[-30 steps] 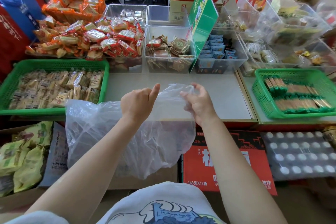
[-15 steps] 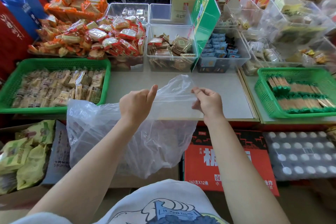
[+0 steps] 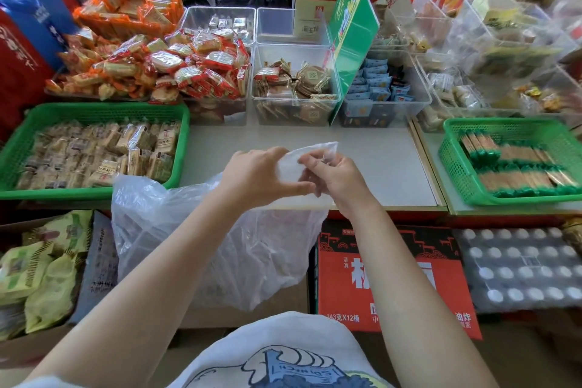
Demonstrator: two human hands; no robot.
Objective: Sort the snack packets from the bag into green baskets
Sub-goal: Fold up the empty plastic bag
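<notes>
1. Clear, thin plastic makes up the bag (image 3: 195, 239), which hangs in front of the person over the near edge of the counter (image 3: 378, 164), its top gathered up between the two hands and its belly sagging down toward the boxes below.
2. Left hand (image 3: 258, 176) pinches the bag's upper edge between thumb and curled fingers; right hand (image 3: 333, 179) pinches the same edge just beside it, fingers bent round the film. Both are closed on the plastic, close together.
3. No packet shows plainly inside the bag; it looks limp and nearly or wholly empty, though the film is too cloudy to be sure.
4. Left green basket (image 3: 28, 123) holds pale wrapped snack packets (image 3: 104, 154); the right green basket (image 3: 453, 148) holds rows of green-ended stick packets (image 3: 516, 167).
5. Judged from this, the sorting seems close to finished and the step in hand is dealing with the bag's mouth.
6. Next, the hands need either to part the film for a last check or to fold it away, keeping it from snagging a basket rim.
</notes>
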